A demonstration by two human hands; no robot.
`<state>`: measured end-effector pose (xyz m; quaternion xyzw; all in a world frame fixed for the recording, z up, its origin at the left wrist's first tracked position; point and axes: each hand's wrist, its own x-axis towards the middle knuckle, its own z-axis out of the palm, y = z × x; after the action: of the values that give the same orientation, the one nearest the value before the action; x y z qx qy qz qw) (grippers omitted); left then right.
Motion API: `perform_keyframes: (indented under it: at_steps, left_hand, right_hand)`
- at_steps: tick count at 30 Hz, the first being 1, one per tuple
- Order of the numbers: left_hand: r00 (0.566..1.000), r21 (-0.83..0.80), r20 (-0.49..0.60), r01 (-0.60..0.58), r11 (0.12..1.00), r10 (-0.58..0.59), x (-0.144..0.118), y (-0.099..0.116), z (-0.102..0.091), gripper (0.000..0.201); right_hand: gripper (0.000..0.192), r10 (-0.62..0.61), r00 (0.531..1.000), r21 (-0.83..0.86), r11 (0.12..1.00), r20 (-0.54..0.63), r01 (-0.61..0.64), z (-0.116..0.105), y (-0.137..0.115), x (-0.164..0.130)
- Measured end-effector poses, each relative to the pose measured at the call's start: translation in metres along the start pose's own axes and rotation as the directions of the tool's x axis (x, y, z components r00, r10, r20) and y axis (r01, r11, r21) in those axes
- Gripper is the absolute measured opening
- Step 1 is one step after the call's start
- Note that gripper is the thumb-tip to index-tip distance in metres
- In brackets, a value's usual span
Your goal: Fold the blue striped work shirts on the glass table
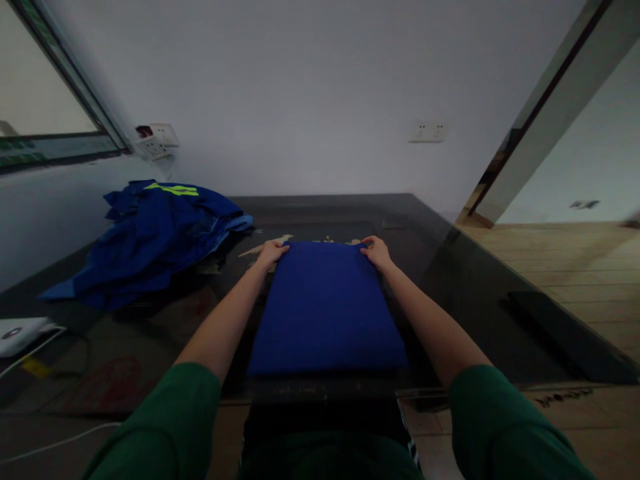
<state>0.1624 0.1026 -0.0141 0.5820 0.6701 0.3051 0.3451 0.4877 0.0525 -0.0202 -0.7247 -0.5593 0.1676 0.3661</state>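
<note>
At its far corners, outstretched hands (273, 252) (377, 253) pinch the blue cloth (327, 310).

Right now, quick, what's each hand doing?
Left hand: closed, pinching the far left corner of the flat, folded blue cloth.
Right hand: closed, pinching the same cloth's far right corner.
</note>
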Motion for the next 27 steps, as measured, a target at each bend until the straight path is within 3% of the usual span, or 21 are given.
perform_keyframes:
  at_steps: [5, 12, 17, 19, 22, 25, 27]
  left_hand:
    - [0.986, 0.209, -0.141, -0.058, 0.976, 0.089, -0.001, -0.001, 0.002, 0.017]
    - [0.967, 0.329, -0.173, -0.121, 0.937, 0.185, -0.017, -0.005, 0.007, 0.021]
    - [0.933, 0.430, -0.199, -0.191, 0.882, 0.299, -0.039, 0.013, 0.006, 0.045]
    - [0.904, 0.508, -0.105, -0.308, 0.804, 0.413, -0.051, 0.024, 0.012, 0.048]
    - [0.846, 0.543, 0.153, -0.503, 0.672, 0.510, -0.067, 0.031, 0.028, 0.041]
    - [0.832, 0.528, 0.277, -0.550, 0.647, 0.481, -0.077, 0.026, 0.046, 0.046]
    - [0.852, 0.547, 0.289, -0.522, 0.655, 0.437, -0.078, 0.018, 0.052, 0.053]
  right_hand:
    - [0.023, -0.059, 0.998, -0.127, 0.990, -0.010, 0.057, 0.003, 0.000, -0.005]
    - [0.026, -0.140, 0.990, -0.282, 0.951, -0.024, 0.128, 0.006, -0.008, -0.029]
    - [0.039, -0.232, 0.972, -0.350, 0.915, -0.044, 0.202, -0.003, -0.025, -0.042]
    - [0.043, -0.299, 0.954, -0.367, 0.889, -0.014, 0.273, -0.004, -0.037, -0.046]
    - [0.045, -0.367, 0.918, -0.376, 0.838, 0.148, 0.396, 0.004, -0.049, -0.054]
    - [0.053, -0.320, 0.912, -0.378, 0.835, 0.258, 0.400, 0.017, -0.044, -0.063]
    - [0.061, -0.264, 0.925, -0.397, 0.845, 0.272, 0.358, 0.021, -0.032, -0.067]
